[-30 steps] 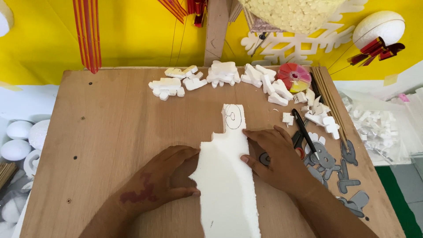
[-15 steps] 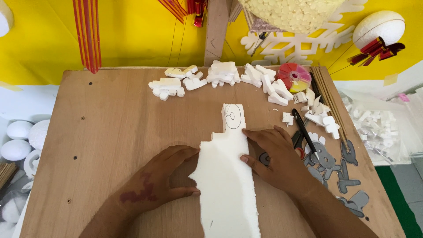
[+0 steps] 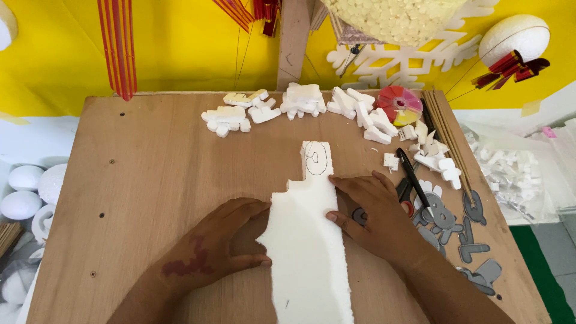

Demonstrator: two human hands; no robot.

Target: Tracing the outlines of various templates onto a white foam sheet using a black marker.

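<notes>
Yellow backdrop behind; brown plywood table [image 3: 150, 180] fills the view, its near edge cut off by the frame. Far left, off the table: white foam balls [image 3: 24, 192], partly cropped, lower ones hard to make out. Red-striped strip [image 3: 118, 45] hangs at upper left. Left hand [image 3: 219, 249] lies flat, fingers spread and slightly curled, fingertips pressing the left edge of the white foam sheet [image 3: 309, 258]; nothing enclosed in it, forearm cut off at the bottom. Foam sheet lies on the table between the hands, long axis running away from the viewer, edges ragged, lower end out of frame; its narrow upper tab carries a pencilled outline [image 3: 316, 159], shape not clearly readable. Along the far table edge: a row of white foam cut-outs [image 3: 300, 105]. Right hand [image 3: 375, 216] lies palm down, open, fingertips on the right edge of the sheet; it covers part of a small grey piece, so whether anything sits under the palm cannot be told. Right of it: black-handled scissors [image 3: 411, 177], partly hidden by the hand, grey cut shapes [image 3: 462, 234], thin wooden sticks [image 3: 447, 138], a red and yellow disc [image 3: 399, 105]. Foam scraps [image 3: 507, 171] lie off the table at right.
</notes>
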